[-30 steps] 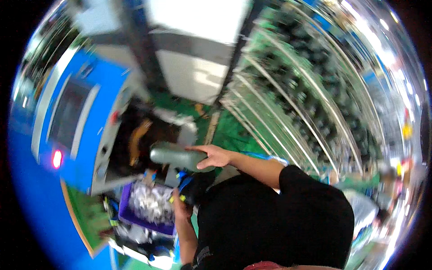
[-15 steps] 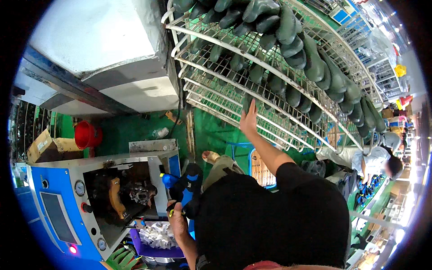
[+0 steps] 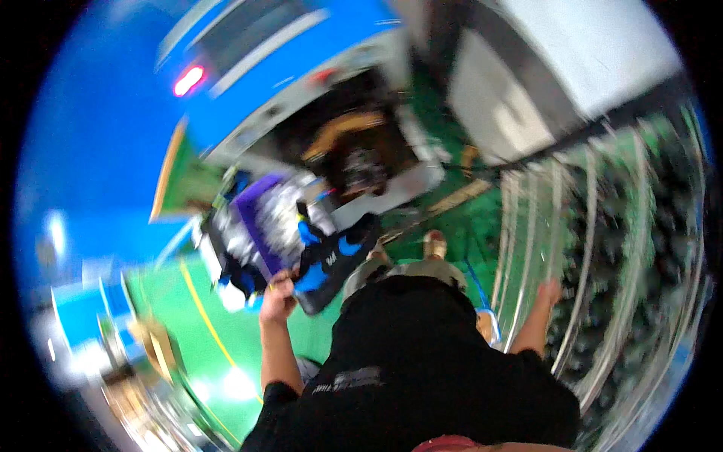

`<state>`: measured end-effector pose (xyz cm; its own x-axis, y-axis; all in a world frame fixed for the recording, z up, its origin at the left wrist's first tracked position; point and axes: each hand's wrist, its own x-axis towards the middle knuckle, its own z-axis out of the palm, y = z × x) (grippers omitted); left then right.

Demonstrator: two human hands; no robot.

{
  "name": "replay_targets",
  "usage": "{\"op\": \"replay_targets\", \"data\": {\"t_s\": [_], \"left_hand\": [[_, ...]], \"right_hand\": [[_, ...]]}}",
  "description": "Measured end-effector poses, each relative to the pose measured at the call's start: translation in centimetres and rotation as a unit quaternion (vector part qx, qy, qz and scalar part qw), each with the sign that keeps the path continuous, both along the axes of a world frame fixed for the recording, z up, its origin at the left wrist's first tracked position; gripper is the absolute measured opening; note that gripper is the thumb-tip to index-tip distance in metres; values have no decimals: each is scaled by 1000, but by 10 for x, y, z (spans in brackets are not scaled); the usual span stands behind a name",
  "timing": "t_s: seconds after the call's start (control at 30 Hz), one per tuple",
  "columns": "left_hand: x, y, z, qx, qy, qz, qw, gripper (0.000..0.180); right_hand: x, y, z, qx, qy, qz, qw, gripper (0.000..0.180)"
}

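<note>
A black-and-blue shoe upper (image 3: 335,260) is gripped at its lower left end by my left hand (image 3: 279,295), its fingers closed round the edge. The upper hangs in front of my body, just short of a purple bin (image 3: 260,218) of white pieces. My right hand (image 3: 551,292) is out to the right by the white wire rack (image 3: 557,218). Motion smears its fingers, so whether it holds anything does not show. Dark foot-shaped forms (image 3: 663,218) fill the rack beyond it, blurred.
A blue machine (image 3: 301,56) with an open dark cavity stands ahead, a red light glowing on it. White cabinets (image 3: 497,105) are at the far right. Green floor (image 3: 218,354) with a yellow line lies at the left; a blue-framed stool (image 3: 488,324) is near my legs.
My view has swung left, so the machine is now ahead and the rack at right. My right arm has lowered from its reach at the rack forms. The shoe upper stays in my left hand.
</note>
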<state>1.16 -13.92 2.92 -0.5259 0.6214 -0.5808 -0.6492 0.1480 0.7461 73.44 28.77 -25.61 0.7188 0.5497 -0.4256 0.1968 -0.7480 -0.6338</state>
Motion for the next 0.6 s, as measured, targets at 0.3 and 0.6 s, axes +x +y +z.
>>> {"op": "replay_targets", "data": {"t_s": [0.3,0.6], "left_hand": [[-96,-127,-14,-484,361,-244,759,64],[-75,-169,-130,-509,530,52,676,30]], "right_hand": [[-301,-46,67,-98,271,518,805,56],[-449,-31,148,-120,128,730,660,58]]}}
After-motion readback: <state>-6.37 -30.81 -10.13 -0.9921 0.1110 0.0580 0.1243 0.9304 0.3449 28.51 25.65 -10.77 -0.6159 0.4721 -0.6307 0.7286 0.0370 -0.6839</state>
